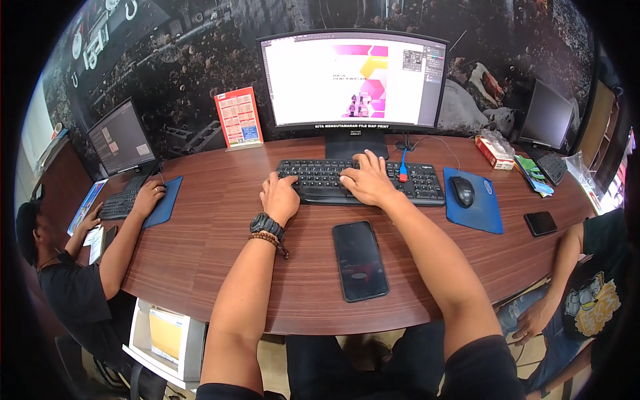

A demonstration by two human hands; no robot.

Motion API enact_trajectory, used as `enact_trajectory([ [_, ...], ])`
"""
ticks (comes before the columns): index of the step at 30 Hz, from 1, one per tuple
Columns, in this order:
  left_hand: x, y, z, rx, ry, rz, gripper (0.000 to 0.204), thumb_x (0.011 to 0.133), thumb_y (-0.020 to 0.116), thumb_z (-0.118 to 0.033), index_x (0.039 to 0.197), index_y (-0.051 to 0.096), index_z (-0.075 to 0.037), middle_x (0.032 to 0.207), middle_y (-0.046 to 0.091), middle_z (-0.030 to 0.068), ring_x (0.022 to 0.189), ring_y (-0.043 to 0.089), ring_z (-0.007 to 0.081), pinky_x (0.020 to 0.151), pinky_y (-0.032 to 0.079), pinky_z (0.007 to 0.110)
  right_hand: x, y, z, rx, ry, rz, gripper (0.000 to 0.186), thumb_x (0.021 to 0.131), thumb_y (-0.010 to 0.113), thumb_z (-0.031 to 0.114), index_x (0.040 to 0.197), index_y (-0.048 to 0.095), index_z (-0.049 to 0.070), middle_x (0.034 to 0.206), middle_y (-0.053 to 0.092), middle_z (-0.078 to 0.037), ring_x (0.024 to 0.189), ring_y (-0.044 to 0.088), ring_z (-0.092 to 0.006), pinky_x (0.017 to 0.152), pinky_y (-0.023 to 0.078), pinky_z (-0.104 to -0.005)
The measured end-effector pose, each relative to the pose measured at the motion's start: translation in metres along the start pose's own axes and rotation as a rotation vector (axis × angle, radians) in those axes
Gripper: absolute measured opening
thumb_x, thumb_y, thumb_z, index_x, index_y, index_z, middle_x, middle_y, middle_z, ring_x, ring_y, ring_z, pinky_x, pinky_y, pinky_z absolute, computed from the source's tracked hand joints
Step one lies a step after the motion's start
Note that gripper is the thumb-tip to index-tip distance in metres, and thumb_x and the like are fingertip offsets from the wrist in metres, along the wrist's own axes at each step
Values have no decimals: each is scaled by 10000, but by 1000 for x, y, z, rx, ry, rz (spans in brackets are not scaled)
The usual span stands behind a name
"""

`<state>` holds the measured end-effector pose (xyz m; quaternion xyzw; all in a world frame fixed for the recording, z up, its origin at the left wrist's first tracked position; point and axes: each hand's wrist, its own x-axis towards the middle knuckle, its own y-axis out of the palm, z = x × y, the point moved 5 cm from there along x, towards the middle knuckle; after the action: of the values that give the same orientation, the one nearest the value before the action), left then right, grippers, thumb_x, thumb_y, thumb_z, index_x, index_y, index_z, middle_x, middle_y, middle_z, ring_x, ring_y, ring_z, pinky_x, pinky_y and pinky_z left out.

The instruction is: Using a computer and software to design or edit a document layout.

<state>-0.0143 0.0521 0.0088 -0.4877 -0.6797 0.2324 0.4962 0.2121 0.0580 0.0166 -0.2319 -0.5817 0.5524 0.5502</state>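
Both hands on black keyboard [360, 181], frame centre, below curved monitor [353, 80]. Left hand [279, 197] loosely curled at left edge; right hand [365, 180] spread flat over keys, pinching nothing. Best practice: wrists low, light keystrokes. Keyboard: full-size, matte, on wooden tabletop [213, 220]; dark phone [360, 260] below it.

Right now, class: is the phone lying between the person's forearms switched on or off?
Off, as far as shows: the phone lies flat on the table, its screen dark with only a faint reflection.
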Motion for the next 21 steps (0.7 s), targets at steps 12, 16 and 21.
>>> enact_trajectory([
  [12, 6, 3, 3, -59, -37, 62, 415, 993, 509, -292, 1347, 587, -89, 1427, 518, 144, 1330, 412, 426, 1064, 328, 613, -128, -109, -158, -250, 363, -441, 270, 814, 678, 232, 1042, 727, 94, 1128, 615, -134, 1082, 588, -332, 947, 452, -466],
  [16, 5, 0, 4, -50, -62, 143, 604, 964, 553, -492, 1396, 541, -70, 1473, 471, 165, 1367, 360, 433, 1099, 283, 609, -148, -109, -161, -81, 439, -478, 307, 834, 689, 246, 1096, 704, 86, 1186, 592, -147, 1101, 601, -362, 915, 506, -461],
  [21, 0, -1, -6, 6, -3, 178, 853, 853, 628, -658, 1448, 492, -61, 1525, 378, 224, 1421, 287, 438, 1127, 246, 598, -149, -103, -181, 10, 407, -434, 334, 841, 683, 227, 1138, 689, 76, 1205, 584, -159, 1113, 602, -378, 944, 497, -451],
])
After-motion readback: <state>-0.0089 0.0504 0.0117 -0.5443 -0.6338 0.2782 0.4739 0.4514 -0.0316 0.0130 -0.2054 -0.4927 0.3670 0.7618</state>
